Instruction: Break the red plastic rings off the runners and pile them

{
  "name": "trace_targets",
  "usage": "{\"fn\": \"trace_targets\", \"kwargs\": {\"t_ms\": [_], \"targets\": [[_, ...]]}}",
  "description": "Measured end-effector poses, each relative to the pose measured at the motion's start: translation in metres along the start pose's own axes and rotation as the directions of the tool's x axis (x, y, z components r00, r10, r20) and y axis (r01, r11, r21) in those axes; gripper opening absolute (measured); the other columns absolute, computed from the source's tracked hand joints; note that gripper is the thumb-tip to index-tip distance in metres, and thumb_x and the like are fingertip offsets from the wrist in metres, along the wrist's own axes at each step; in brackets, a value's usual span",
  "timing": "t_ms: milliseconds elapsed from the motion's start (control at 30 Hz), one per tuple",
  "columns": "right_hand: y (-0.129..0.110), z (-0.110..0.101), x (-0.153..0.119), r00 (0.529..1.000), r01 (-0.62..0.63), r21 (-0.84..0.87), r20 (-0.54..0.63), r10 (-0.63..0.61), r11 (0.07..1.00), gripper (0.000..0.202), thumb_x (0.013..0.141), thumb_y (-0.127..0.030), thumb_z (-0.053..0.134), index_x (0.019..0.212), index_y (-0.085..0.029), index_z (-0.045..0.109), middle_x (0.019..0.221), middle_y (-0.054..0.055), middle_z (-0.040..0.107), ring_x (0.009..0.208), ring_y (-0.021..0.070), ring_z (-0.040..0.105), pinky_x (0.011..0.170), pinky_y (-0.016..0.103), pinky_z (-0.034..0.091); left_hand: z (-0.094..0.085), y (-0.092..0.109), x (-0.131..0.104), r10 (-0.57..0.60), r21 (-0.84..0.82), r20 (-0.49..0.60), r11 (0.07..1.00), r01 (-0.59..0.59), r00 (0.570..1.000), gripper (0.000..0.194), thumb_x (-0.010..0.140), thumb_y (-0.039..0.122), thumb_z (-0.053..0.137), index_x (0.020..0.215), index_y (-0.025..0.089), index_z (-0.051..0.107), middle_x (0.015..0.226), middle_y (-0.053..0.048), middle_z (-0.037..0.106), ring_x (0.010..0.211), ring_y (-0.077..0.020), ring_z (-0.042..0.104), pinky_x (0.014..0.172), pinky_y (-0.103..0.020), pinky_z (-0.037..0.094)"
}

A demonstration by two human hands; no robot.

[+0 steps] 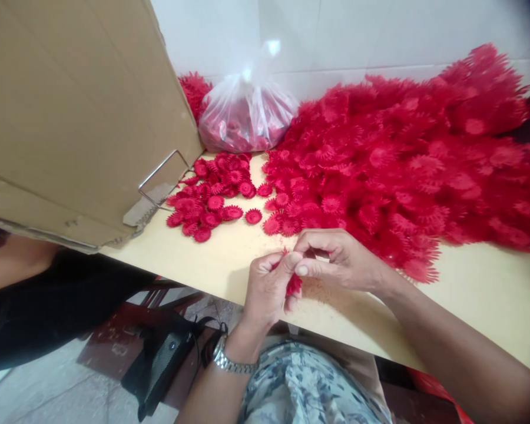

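Red plastic is pinched at the near edge of the table (490, 294), where a small flower piece (294, 285) is held between both hands. The left hand (269, 288) is closed around the piece, thumb and forefinger pressed together on top of it. The right hand (340, 259) is curled in from the other side, its fingertips touching the same piece and the left thumb. A metal watch (229, 360) is worn on the left wrist. Behind the hands, a large heap of red flowers (401, 159) is spread across the table, and a smaller flat cluster (216, 197) is laid beside a cardboard box (70, 106). A knotted clear bag (247, 112) of red parts is set against the wall.
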State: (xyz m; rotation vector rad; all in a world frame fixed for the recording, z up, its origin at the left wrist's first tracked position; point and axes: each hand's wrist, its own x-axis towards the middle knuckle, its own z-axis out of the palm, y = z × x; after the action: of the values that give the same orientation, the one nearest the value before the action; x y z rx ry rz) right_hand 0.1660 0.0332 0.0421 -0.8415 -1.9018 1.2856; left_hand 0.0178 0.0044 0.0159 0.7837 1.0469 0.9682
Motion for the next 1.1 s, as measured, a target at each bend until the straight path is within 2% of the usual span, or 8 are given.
{"fn": "trace_targets", "kwargs": {"t_ms": [133, 233, 300, 367, 433, 533, 800, 1100], "targets": [[-0.001, 0.0, 0.001, 0.99, 0.016, -0.078, -0.138, -0.027, 0.997, 0.027, 0.086, -0.035, 0.052, 0.067, -0.016, 0.055, 0.06, -0.001, 0.053, 0.055, 0.0102, 0.05, 0.051, 0.023, 0.039, 0.002, 0.002, 0.0, -0.005, -0.075, 0.059, 0.997, 0.009, 0.998, 0.051, 0.071, 0.063, 0.056, 0.056, 0.015, 0.051, 0.039, 0.002, 0.053, 0.024, -0.0072, 0.043, 0.023, -0.016, 0.028], [0.004, -0.009, 0.0, 0.858, -0.055, -0.346, -0.496, -0.133, 0.937, 0.022, 0.086, -0.033, 0.052, 0.069, -0.019, 0.055, 0.06, 0.0, 0.052, 0.055, 0.0116, 0.048, 0.051, 0.025, 0.039, 0.001, 0.005, -0.001, -0.035, -0.141, 0.1, 0.989, 0.049, 0.994, 0.048, 0.072, 0.06, 0.057, 0.061, 0.013, 0.054, 0.045, 0.0, 0.057, 0.028, -0.0095, 0.048, 0.025, -0.019, 0.036], [0.011, -0.019, 0.0, 0.749, -0.177, -0.571, -0.607, -0.267, 0.801, 0.016, 0.086, -0.03, 0.051, 0.076, -0.02, 0.059, 0.07, 0.004, 0.058, 0.064, 0.016, 0.054, 0.058, 0.029, 0.043, 0.0, 0.007, -0.002, -0.066, -0.186, 0.115, 0.979, 0.087, 0.991, 0.043, 0.072, 0.056, 0.06, 0.071, 0.012, 0.057, 0.054, -0.002, 0.063, 0.034, -0.0119, 0.054, 0.031, -0.023, 0.045], [0.018, -0.029, -0.001, 0.725, -0.28, -0.736, -0.583, -0.367, 0.616, 0.014, 0.085, -0.028, 0.051, 0.086, -0.02, 0.063, 0.085, 0.009, 0.063, 0.078, 0.022, 0.058, 0.064, 0.033, 0.045, -0.002, 0.007, -0.003, -0.084, -0.231, 0.137, 0.966, 0.115, 0.987, 0.039, 0.071, 0.049, 0.064, 0.082, 0.011, 0.059, 0.07, -0.006, 0.069, 0.045, -0.014, 0.061, 0.042, -0.028, 0.054], [0.024, -0.033, -0.001, 0.745, -0.307, -0.808, -0.533, -0.402, 0.502, 0.017, 0.084, -0.027, 0.051, 0.094, -0.02, 0.064, 0.097, 0.012, 0.063, 0.087, 0.0253, 0.058, 0.067, 0.036, 0.047, -0.003, 0.006, -0.004, -0.086, -0.25, 0.142, 0.961, 0.12, 0.986, 0.034, 0.069, 0.038, 0.068, 0.088, 0.011, 0.058, 0.078, -0.007, 0.07, 0.051, -0.014, 0.063, 0.048, -0.028, 0.056], [0.027, -0.031, 0.0, 0.786, -0.221, -0.835, -0.459, -0.414, 0.505, 0.019, 0.085, -0.025, 0.051, 0.099, -0.02, 0.064, 0.102, 0.011, 0.063, 0.09, 0.0235, 0.059, 0.068, 0.034, 0.05, -0.004, 0.002, -0.006, -0.062, -0.213, 0.085, 0.974, 0.079, 0.994, 0.027, 0.069, 0.031, 0.069, 0.083, 0.011, 0.058, 0.066, -0.004, 0.066, 0.042, -0.0116, 0.059, 0.038, -0.023, 0.051], [0.013, -0.012, 0.001, 0.839, 0.039, -0.718, -0.353, -0.413, 0.694, 0.015, 0.086, -0.018, 0.049, 0.084, -0.018, 0.064, 0.083, 0.007, 0.064, 0.078, 0.0165, 0.06, 0.07, 0.029, 0.049, -0.005, -0.003, -0.008, -0.055, -0.114, 0.058, 0.992, 0.061, 0.997, 0.031, 0.072, 0.041, 0.066, 0.065, 0.015, 0.049, 0.045, 0.003, 0.057, 0.026, -0.0095, 0.047, 0.024, -0.018, 0.037], [0.001, 0.001, 0.002, 0.997, 0.077, -0.158, 0.006, -0.077, 0.984, 0.028, 0.086, -0.035, 0.053, 0.068, -0.015, 0.058, 0.063, 0.001, 0.054, 0.056, 0.0091, 0.05, 0.051, 0.022, 0.039, -0.001, -0.001, -0.003, -0.009, -0.055, -0.021, 0.998, 0.008, 1.0, 0.045, 0.069, 0.057, 0.063, 0.058, 0.015, 0.052, 0.036, 0.004, 0.051, 0.023, -0.0069, 0.041, 0.021, -0.014, 0.026]]}}
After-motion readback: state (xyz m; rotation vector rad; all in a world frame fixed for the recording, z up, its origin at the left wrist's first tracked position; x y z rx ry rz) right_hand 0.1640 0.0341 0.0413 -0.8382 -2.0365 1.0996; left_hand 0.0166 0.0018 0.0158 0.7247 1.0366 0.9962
